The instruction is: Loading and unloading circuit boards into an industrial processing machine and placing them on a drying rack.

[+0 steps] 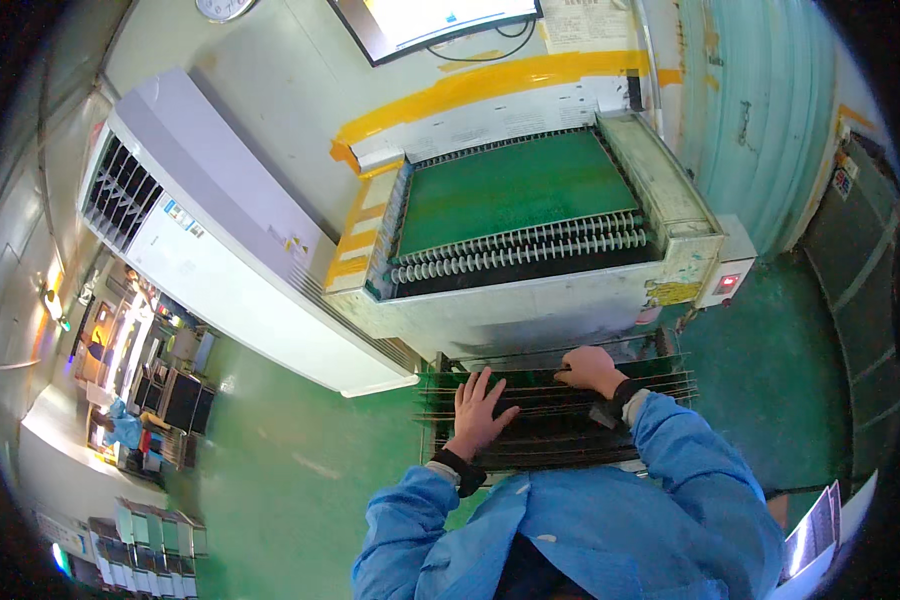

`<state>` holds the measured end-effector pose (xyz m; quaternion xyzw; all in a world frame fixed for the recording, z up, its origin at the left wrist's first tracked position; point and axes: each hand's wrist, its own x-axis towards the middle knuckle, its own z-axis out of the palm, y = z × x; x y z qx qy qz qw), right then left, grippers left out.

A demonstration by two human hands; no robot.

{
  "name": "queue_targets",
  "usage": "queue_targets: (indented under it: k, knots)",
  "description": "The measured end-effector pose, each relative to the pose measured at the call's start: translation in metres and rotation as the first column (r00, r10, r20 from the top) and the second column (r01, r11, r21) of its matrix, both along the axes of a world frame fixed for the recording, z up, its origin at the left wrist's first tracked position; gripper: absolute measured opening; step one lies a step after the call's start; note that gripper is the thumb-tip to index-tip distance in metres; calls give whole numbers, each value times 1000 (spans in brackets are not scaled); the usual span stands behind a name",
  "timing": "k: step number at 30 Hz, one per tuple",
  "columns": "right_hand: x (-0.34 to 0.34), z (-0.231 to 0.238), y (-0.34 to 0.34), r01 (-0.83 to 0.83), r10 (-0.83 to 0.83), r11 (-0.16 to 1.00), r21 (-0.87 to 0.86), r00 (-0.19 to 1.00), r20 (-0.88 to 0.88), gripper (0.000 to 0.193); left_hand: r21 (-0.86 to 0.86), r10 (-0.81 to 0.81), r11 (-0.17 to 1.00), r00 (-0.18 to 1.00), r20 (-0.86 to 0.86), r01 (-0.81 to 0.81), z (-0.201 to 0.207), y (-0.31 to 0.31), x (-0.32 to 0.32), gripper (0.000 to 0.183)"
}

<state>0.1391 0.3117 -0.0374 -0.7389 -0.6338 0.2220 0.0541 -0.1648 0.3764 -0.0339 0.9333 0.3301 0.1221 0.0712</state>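
Bright even overhead light, sharp centre, heavy fisheye bend w/ black corners.

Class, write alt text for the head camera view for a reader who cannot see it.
A person in blue sleeves rests the left hand flat and the right hand curled on a dark slotted rack, before a roller conveyor machine on a green floor.

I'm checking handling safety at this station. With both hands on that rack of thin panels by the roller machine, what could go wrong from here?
1. The left hand lies flat across the thin panel edges in the rack; pressing there could bend the panels or nick the fingers.
2. The right hand is at the rack's far end, close under the roller conveyor machine; it could knock against the machine's front.
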Motion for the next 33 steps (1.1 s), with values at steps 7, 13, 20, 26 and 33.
queue_targets:
  k: [7,13,20,26,33]
  knots:
    - [7,-8,2,-13,10,994,106,1000,24,49,-8,-18,1000,999,30,18,4,-10,-1,71]
    - [13,-12,12,9,-11,994,108,1000,20,49,-15,-6,1000,1000,22,6,5,-10,1,64]
    - [14,-4,18,18,-19,999,49,999,38,52,-23,-2,1000,995,97,4,6,-6,3,58]
    - [14,-1,16,43,-44,998,53,999,28,54,-38,10,999,993,117,-5,7,-7,3,52]
    - [14,-6,15,61,-63,995,75,998,19,53,-74,10,997,989,145,1,13,-7,6,46]
